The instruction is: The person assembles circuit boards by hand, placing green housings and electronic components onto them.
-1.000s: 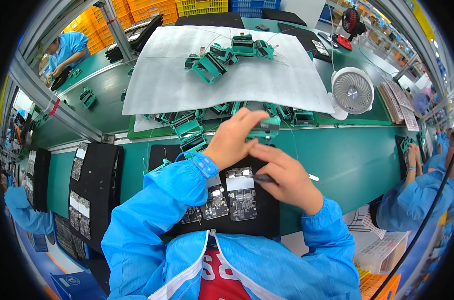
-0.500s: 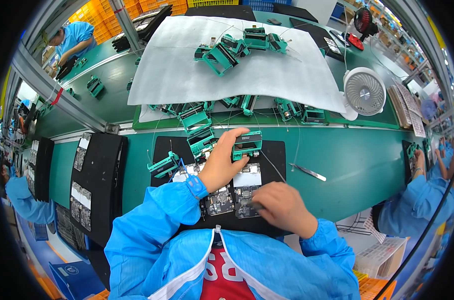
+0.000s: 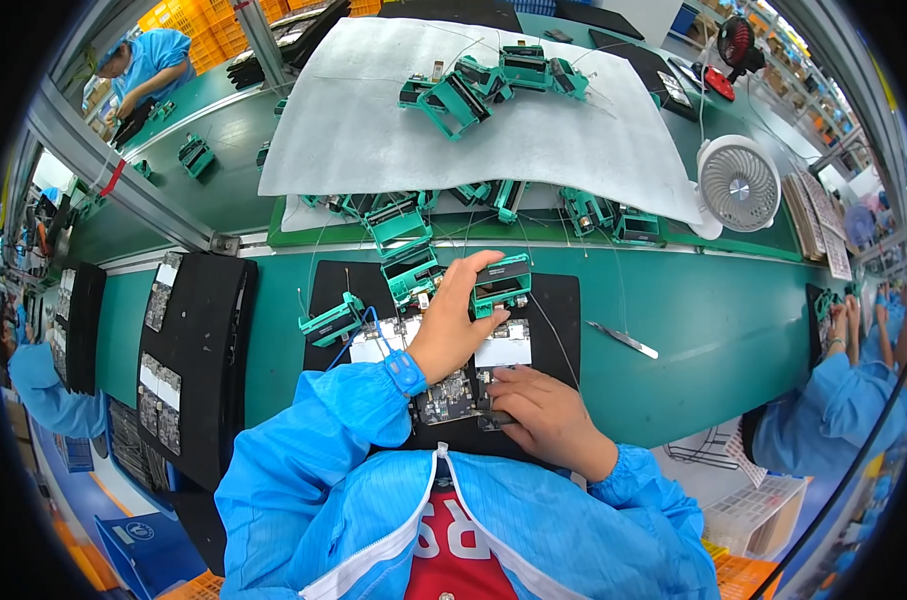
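My left hand, a blue strap at its wrist, is closed on a green plastic frame with a dark insert. A thin wire trails from this frame. Below it, several circuit boards with white patches lie on a black mat. My right hand has its fingers bent over the right-hand circuit board and covers much of its lower part. Another circuit board lies just left of those fingers. More green frames stand beyond my left hand, and a single green frame lies to its left.
Metal tweezers lie on the green table right of the mat. At the back, a white foam sheet carries several green frames. A white fan stands right. Black trays with boards sit left. Co-workers sit at both sides.
My right hand, blurred before, has moved left and come down over the right-hand circuit board. My left hand keeps its hold on the green frame. The whole view has shifted slightly.
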A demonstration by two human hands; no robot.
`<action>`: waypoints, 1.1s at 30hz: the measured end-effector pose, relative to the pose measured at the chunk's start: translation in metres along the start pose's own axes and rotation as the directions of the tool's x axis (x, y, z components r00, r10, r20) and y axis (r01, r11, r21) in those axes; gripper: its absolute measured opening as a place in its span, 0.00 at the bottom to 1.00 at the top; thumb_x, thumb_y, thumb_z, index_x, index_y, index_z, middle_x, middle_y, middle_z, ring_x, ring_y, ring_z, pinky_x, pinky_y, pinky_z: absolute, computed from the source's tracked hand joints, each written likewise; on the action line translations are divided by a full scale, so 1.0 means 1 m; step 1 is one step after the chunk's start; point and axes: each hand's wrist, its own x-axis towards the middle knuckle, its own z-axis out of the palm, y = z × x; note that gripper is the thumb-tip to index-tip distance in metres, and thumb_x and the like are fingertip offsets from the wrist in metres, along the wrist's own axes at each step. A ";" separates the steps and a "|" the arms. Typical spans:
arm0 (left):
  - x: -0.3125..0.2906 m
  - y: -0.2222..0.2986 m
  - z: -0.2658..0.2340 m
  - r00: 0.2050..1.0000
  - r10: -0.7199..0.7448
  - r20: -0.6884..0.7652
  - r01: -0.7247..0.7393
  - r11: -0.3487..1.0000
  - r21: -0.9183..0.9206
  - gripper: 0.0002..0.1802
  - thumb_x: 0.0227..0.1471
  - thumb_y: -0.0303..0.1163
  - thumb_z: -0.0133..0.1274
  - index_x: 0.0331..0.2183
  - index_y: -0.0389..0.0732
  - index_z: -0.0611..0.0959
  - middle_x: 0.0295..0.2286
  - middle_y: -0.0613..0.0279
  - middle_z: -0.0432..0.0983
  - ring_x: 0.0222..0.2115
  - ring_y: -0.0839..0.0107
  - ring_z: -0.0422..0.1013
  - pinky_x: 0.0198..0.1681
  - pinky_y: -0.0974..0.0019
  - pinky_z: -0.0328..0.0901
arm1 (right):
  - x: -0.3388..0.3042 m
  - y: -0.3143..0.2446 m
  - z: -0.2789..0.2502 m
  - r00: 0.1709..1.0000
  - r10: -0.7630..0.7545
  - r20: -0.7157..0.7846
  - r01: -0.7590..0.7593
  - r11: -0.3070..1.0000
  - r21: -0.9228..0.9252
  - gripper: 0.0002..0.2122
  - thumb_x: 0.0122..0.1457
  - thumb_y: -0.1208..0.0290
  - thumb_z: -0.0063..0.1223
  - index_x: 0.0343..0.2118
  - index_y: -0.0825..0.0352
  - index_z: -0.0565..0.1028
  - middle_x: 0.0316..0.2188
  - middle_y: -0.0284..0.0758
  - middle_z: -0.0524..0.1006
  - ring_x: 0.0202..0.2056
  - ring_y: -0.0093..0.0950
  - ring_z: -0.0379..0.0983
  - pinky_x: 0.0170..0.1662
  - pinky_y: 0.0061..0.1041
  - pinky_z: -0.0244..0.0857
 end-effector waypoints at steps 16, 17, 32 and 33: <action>0.004 0.004 -0.003 0.993 -0.051 0.102 0.045 0.997 0.062 0.39 0.46 0.21 0.64 0.59 0.45 0.67 0.52 0.53 0.67 0.50 0.56 0.68 0.54 0.60 0.66 | 0.002 -0.002 0.000 1.000 0.016 -0.008 -0.016 1.000 -0.010 0.18 0.41 0.77 0.66 0.37 0.64 0.73 0.44 0.35 0.78 0.53 0.37 0.74 0.57 0.38 0.70; 0.004 0.004 -0.003 0.993 -0.052 0.102 0.046 0.997 0.061 0.39 0.46 0.21 0.64 0.59 0.45 0.67 0.52 0.53 0.67 0.50 0.56 0.68 0.54 0.60 0.66 | 0.003 -0.003 -0.001 1.000 0.016 -0.008 -0.016 1.000 -0.014 0.18 0.41 0.77 0.66 0.37 0.64 0.73 0.44 0.35 0.78 0.53 0.37 0.74 0.57 0.38 0.70; 0.002 0.000 0.000 0.996 0.083 0.046 -0.087 0.992 0.091 0.38 0.45 0.19 0.58 0.58 0.46 0.66 0.43 0.50 0.66 0.44 0.50 0.69 0.46 0.57 0.68 | 0.007 -0.007 -0.002 0.998 0.060 0.008 -0.060 0.998 -0.017 0.17 0.40 0.78 0.67 0.36 0.65 0.75 0.43 0.36 0.80 0.52 0.38 0.75 0.57 0.37 0.70; 0.002 -0.002 0.000 0.992 0.118 0.041 -0.121 0.987 0.104 0.38 0.45 0.19 0.58 0.58 0.46 0.67 0.43 0.50 0.66 0.44 0.50 0.69 0.46 0.57 0.68 | 0.007 -0.007 -0.002 0.998 0.061 0.012 -0.061 0.998 -0.019 0.17 0.40 0.78 0.67 0.36 0.65 0.75 0.43 0.36 0.80 0.52 0.38 0.75 0.57 0.37 0.70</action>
